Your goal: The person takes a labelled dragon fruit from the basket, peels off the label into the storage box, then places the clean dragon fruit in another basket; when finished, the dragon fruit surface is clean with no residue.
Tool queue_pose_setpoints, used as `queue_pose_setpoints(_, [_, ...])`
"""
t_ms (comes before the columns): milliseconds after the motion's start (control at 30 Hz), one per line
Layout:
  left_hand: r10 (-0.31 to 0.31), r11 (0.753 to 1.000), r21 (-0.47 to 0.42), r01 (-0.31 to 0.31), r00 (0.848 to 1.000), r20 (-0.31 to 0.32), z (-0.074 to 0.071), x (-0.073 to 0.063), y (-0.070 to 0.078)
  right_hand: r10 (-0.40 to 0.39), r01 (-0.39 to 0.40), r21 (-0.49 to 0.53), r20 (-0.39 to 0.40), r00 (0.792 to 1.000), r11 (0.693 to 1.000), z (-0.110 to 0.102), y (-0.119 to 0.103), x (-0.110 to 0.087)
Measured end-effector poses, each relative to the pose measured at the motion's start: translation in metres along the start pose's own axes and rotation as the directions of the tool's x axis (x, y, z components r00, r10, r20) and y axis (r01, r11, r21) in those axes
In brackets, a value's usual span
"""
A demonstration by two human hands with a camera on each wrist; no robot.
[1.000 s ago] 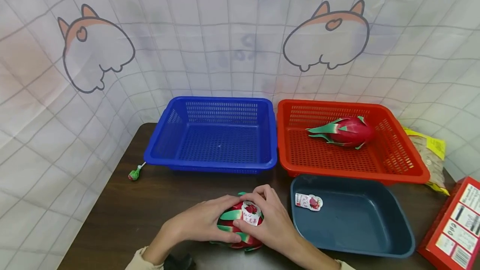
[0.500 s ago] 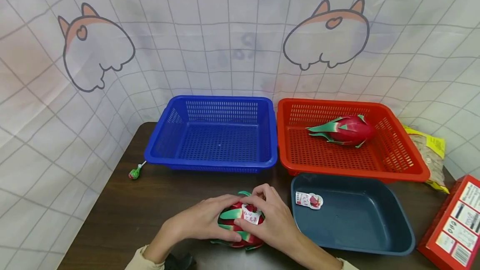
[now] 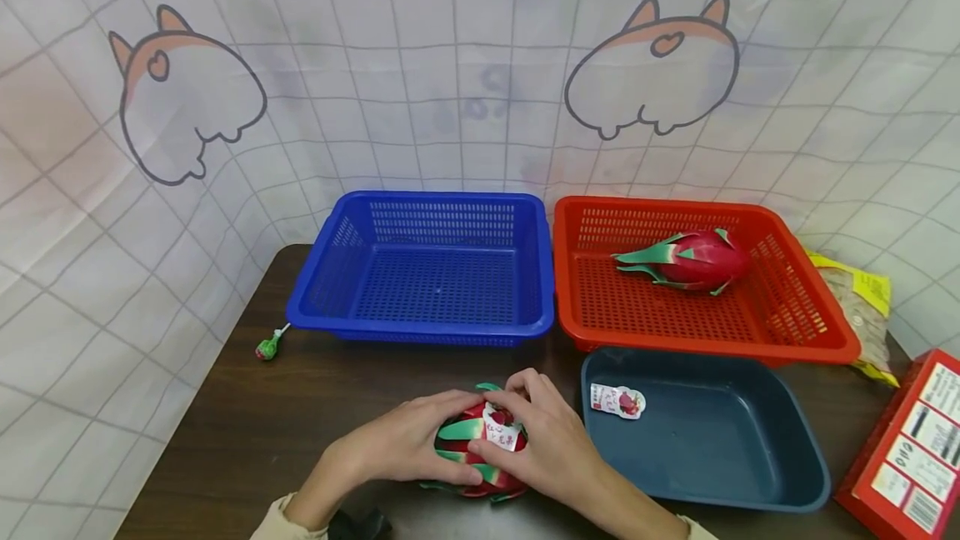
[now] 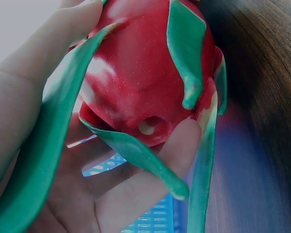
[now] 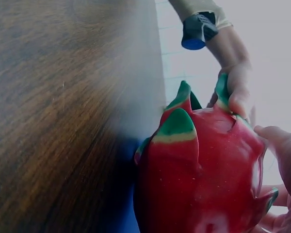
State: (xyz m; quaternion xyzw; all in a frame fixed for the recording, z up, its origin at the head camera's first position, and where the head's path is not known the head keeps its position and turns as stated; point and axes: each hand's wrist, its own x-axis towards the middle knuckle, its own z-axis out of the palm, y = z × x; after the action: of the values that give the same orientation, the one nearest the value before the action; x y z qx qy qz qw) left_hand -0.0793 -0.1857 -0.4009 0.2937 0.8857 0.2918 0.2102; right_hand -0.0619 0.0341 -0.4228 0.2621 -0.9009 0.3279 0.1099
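Observation:
A red dragon fruit with green leaf tips is at the table's front, between both hands. My left hand holds its left side, thumb low and fingers over the top. In the left wrist view, the fingers curl under the end of the fruit among long green leaves. My right hand grips the right side, with thumb and index finger at the edges of a white label on the skin. The right wrist view shows the fruit close up, with the right fingers partly cut off at the frame edge.
A blue basket and a red basket stand at the back; another dragon fruit lies in the red one. A dark blue tray at right bears a label. A lollipop, yellow bag and red box lie around.
Both hands and the dragon fruit stay nearly in place. The right fingers shift slightly at the label, whose top shows a little more than half a second ago.

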Motion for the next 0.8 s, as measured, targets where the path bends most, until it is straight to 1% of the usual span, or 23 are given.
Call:
queue_pose_setpoints(167, [0.004, 1.0, -0.007, -0.004, 1.0, -0.003, 0.0009, 0.0004, -0.0012, -0.064, 0.063, -0.052, -0.029, 0.998, 0.997, 0.001, 0.0003, -0.0002])
queue_pose_setpoints(267, [0.0, 1.0, -0.004, 0.0, 1.0, -0.003, 0.0015, 0.0011, -0.0011, -0.078, 0.076, -0.075, -0.034, 0.996, 0.994, 0.0006, 0.0006, 0.0002])
queue_pose_setpoints(400, [-0.006, 1.0, 0.002, 0.006, 1.0, -0.004, 0.001, 0.003, 0.0, -0.089, 0.087, -0.099, -0.02, 0.996, 0.991, -0.0021, 0.0015, 0.0016])
queue_pose_setpoints(533, [-0.009, 1.0, -0.001, 0.009, 1.0, -0.006, 0.0013, 0.0026, 0.0003, -0.121, 0.12, -0.12, 0.001, 0.993, 0.986, -0.0028, 0.002, 0.0022])
queue_pose_setpoints(633, [-0.012, 1.0, 0.001, 0.012, 1.0, -0.013, 0.0011, 0.0012, 0.0005, -0.123, 0.124, -0.127, 0.018, 0.992, 0.984, -0.0033, 0.001, 0.0027])
queue_pose_setpoints(800, [-0.012, 1.0, 0.003, 0.013, 1.0, -0.021, 0.0034, 0.0016, 0.0004, -0.089, 0.093, -0.114, 0.043, 0.995, 0.989, -0.0053, 0.0009, 0.0017])
